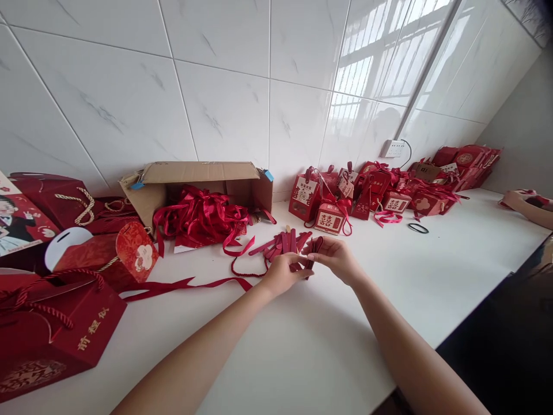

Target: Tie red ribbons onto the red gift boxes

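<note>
Both my hands meet over the white table, just in front of a loose pile of dark red strips [280,246]. Between them is a small bundle of dark red strips [311,258], held roughly upright. My left hand [286,273] is closed on the bundle's lower part, thumb and fingers pinching it. My right hand [334,257] grips the same bundle from the right side, its fingers partly behind it. A twisted dark red cord [248,274] lies left of the pile.
An open cardboard box [201,171] with red ribbons [203,213] stands against the tiled wall. Red gift boxes [93,323] crowd the left. Small red boxes [332,218] line the back right, near a black ring [417,228]. Another person's arm [525,208] shows at far right.
</note>
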### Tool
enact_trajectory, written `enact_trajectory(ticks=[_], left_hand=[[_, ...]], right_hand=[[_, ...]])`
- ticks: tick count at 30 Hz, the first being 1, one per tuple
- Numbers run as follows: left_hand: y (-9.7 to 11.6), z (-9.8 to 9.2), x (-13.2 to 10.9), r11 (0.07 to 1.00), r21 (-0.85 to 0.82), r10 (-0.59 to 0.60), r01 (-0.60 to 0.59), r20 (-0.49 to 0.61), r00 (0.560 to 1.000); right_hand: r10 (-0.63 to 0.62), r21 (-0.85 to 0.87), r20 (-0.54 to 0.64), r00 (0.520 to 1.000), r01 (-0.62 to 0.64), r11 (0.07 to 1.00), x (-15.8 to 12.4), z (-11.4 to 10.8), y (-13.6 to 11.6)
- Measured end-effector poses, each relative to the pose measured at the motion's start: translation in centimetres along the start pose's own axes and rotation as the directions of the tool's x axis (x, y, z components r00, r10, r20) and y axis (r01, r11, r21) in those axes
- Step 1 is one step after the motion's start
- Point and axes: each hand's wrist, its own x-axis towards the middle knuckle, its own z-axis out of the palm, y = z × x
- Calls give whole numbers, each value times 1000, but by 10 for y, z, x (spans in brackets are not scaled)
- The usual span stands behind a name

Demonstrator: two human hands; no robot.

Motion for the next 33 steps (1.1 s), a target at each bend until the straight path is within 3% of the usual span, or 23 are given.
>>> enact_trajectory(ticks=[10, 25, 29, 33], left_hand=[[0, 1, -1, 997, -45, -62, 60, -34, 998], [-3, 4, -2, 999, 27, -33, 34, -37, 999], [-2, 5, -2, 998, 54, -36, 37, -27, 999], [0, 9, -3, 995, 95, -23, 26, -36, 999]], right_hand=[[23, -10, 30, 999, -23, 1000, -1, 0, -4], [112, -74, 3, 994, -112, 991, -3, 1, -4], [103, -27, 13, 995, -102, 994, -4, 8, -4], [99, 69, -75, 992, -93, 993, -5, 21, 5]])
